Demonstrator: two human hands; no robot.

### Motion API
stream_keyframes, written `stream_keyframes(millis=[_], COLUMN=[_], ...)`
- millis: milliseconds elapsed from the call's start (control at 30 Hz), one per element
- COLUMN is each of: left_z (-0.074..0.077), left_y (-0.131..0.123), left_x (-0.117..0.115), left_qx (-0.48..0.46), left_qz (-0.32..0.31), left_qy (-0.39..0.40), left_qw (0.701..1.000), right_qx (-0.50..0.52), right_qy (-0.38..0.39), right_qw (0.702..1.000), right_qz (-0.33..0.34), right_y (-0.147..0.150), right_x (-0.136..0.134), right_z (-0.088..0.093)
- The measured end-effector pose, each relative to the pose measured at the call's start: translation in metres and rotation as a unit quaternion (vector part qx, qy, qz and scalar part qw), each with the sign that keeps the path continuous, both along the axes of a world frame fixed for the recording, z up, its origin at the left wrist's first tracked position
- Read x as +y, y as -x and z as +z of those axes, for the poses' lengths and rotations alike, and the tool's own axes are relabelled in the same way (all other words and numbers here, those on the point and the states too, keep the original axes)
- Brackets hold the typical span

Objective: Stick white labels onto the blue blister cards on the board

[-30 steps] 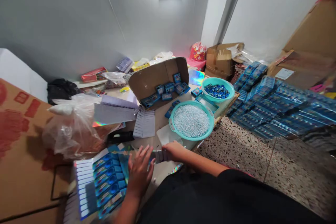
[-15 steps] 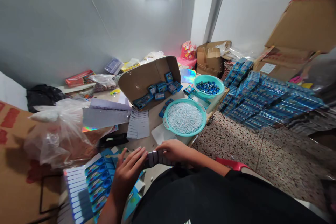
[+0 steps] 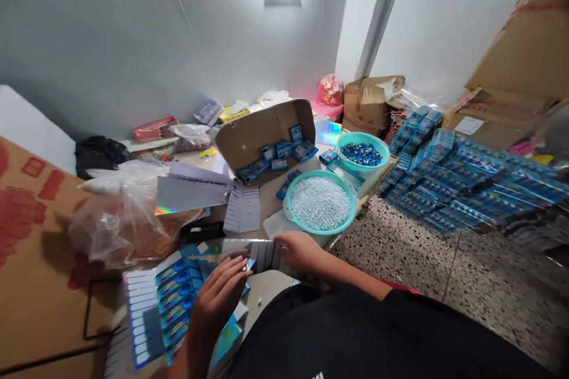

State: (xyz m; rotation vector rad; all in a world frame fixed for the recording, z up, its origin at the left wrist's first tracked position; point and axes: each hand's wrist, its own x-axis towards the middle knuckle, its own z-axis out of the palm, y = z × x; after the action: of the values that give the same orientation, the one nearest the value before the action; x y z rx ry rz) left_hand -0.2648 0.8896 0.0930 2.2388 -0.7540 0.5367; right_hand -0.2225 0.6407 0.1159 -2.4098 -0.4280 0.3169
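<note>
A shiny, mirror-like strip with grey bands (image 3: 262, 253) spans the space between my hands, above the table's near edge. My right hand (image 3: 299, 250) is closed round its right end, thumb on top. My left hand (image 3: 222, 287) has its fingers stretched out together, lying against the strip's left part; no grip shows. Below and left of it are blue printed cards in a row (image 3: 175, 299), beside a white-tabbed strip (image 3: 141, 320). Green-blue printed card (image 3: 229, 337) shows under my left forearm.
A turquoise basin of white beads (image 3: 290, 213) stands ahead, a second basin with blue-and-silver pieces (image 3: 340, 154) behind it. An open carton (image 3: 231, 133) holds small blue boxes. Plastic bags (image 3: 120, 207) lie left; wrapped blue stacks (image 3: 471, 183) are on the right.
The strip now shows more of its shiny face between my hands, tilted up. My left fingers have shifted slightly along it. The view has swung a little left.
</note>
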Motion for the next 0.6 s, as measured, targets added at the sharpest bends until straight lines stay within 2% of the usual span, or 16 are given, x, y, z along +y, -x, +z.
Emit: stream_keyframes(millis=[67,100,133,200,267,333,367,433,500,567,600], left_z=[-0.007,-0.01,-0.012,-0.013,-0.008,0.0,0.005,0.015,0.022,0.024,0.023], left_y=[0.017,0.026,0.033,0.045,0.051,0.054,0.055,0.057,0.059,0.061,0.062], left_x=[0.0,0.0,0.001,0.006,0.014,0.023,0.027,0.032,0.031,0.027,0.023], left_qx=[0.054,0.093,0.137,0.221,0.271,0.299,0.306,0.305,0.292,0.271,0.261], left_qz=[0.087,0.158,0.235,0.358,0.395,0.383,0.377,0.374,0.364,0.352,0.35], left_qy=[0.119,0.188,0.257,0.392,0.51,0.597,0.626,0.661,0.68,0.694,0.701], left_qw=[0.988,0.965,0.927,0.818,0.714,0.638,0.61,0.575,0.566,0.567,0.564], right_qx=[0.001,0.004,0.007,0.018,0.023,0.008,-0.005,-0.038,-0.041,0.064,0.158], right_qy=[0.024,0.036,0.047,0.069,0.097,0.113,0.112,0.099,0.05,-0.061,-0.14], right_qw=[1.0,0.999,0.999,0.997,0.995,0.993,0.993,0.994,0.997,0.993,0.972], right_qz=[-0.018,-0.022,-0.022,-0.022,-0.026,-0.03,-0.027,-0.005,0.035,0.083,0.102], right_y=[-0.008,-0.014,-0.021,-0.036,-0.05,-0.057,-0.058,-0.052,-0.039,-0.02,-0.011], right_x=[0.006,0.01,0.014,0.021,0.028,0.035,0.041,0.055,0.074,0.097,0.108], right_z=[-0.01,-0.017,-0.024,-0.04,-0.052,-0.058,-0.057,-0.05,-0.039,-0.028,-0.023])
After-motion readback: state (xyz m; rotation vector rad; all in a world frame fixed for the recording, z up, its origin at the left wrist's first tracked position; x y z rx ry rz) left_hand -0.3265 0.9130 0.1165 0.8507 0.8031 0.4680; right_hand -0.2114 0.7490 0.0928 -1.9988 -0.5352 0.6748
